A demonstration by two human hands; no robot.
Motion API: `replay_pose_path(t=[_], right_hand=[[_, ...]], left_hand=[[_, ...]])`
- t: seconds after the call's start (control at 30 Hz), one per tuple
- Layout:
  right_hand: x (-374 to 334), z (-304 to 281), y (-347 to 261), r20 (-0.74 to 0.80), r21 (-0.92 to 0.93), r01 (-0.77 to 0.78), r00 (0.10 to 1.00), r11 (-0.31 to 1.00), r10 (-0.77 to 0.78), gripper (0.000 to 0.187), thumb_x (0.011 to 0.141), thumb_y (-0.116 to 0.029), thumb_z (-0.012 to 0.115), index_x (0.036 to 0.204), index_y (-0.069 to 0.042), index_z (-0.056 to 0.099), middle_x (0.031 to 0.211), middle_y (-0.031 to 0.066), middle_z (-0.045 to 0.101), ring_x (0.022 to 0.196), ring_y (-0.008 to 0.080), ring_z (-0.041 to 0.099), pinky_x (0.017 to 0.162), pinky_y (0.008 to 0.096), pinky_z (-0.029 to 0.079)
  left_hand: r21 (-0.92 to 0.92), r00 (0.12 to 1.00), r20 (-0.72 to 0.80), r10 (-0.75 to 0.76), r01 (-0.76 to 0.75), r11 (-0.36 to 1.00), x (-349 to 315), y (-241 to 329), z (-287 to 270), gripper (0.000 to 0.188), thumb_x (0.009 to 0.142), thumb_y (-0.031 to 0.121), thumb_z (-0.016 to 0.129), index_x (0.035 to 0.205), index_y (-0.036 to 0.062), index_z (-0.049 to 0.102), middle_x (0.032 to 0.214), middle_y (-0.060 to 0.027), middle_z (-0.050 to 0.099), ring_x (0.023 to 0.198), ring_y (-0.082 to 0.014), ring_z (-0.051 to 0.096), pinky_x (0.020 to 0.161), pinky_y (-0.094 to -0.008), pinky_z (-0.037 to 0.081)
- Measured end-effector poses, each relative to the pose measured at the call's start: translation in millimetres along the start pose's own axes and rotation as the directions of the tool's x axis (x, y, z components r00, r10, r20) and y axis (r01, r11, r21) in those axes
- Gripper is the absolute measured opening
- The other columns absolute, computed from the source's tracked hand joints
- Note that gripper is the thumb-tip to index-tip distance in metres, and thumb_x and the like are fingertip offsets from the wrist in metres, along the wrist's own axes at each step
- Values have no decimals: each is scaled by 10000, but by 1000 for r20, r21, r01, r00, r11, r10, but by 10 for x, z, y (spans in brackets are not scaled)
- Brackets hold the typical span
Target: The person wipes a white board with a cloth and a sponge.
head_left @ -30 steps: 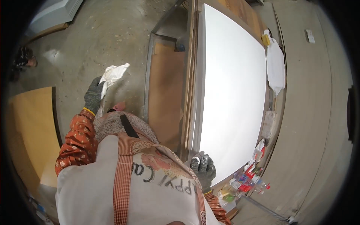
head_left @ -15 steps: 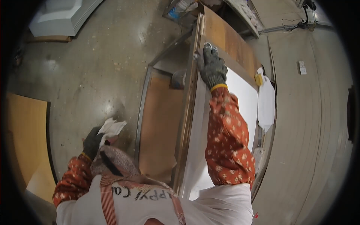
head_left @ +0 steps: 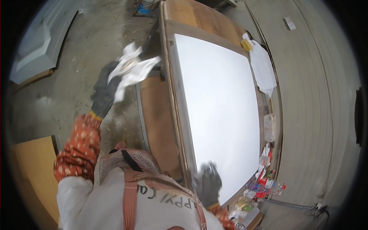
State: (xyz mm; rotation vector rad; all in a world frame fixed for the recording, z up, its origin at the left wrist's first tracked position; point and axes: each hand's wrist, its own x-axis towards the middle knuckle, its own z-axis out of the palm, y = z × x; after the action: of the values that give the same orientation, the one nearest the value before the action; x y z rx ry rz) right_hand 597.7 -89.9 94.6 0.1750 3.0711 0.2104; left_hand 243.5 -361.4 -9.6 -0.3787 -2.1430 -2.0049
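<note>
A crumpled white cloth (head_left: 132, 69) hangs from my left hand (head_left: 105, 90), which is closed on it above the floor, left of the workbench. That hand wears a dark grey knitted glove with a yellow cuff. My right hand (head_left: 209, 186), gloved alike, rests at the near left edge of a large white panel (head_left: 222, 111). Its fingers look stretched along the edge, though motion blurs them. No held thing can be made out there. The panel lies on the wooden workbench (head_left: 174, 103).
On the bench's right side lie a yellow sponge (head_left: 246, 45), a white cloth (head_left: 263, 71), a whitish block (head_left: 269, 127) and several plastic bottles (head_left: 264, 188). A brown board (head_left: 157, 122) sits low in the bench frame. Wooden (head_left: 36, 172) and grey panels (head_left: 34, 53) stand at left.
My right hand has moved from the panel's far end to its near end. My left hand has swung forward and up with the white cloth. The view has shifted, showing the bottles.
</note>
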Motion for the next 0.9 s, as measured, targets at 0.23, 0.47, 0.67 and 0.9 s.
replay_pose_path(t=[0.23,0.47,0.67,0.9], right_hand=[[-2297,444,260,-141,423,-872,206,247,968,577,916,-437,524,1307,-14,501,1275,201,546,1197,365,497,1018,399,396],[-2430,607,390,-358,268,-891,261,366,897,518,936,-350,540,1301,13,491,1243,206,566,1116,356,563,953,395,453],[-2670,589,580,-598,221,-791,352,570,720,284,941,-203,540,1135,-3,593,1192,198,597,1064,350,597,901,434,480],[-3113,849,1400,-654,128,-902,235,411,719,311,942,-266,504,973,5,654,946,179,656,829,336,622,720,414,509]], left_hand=[[137,373,913,167,-665,734,-512,1498,1842,533,938,394,471,1324,28,441,1332,-159,475,1196,-260,489,1023,-376,380],[191,384,823,420,-881,432,-262,1151,1999,513,871,441,533,1243,88,525,1228,-135,529,1174,-316,459,975,-440,392],[535,609,735,297,-791,296,637,701,1669,484,816,466,588,1168,134,599,1129,-116,579,1143,-363,440,927,-489,406],[244,313,820,480,-949,201,-1843,1075,2103,437,910,353,520,1278,117,527,1344,-158,486,1187,-332,496,971,-456,418]])
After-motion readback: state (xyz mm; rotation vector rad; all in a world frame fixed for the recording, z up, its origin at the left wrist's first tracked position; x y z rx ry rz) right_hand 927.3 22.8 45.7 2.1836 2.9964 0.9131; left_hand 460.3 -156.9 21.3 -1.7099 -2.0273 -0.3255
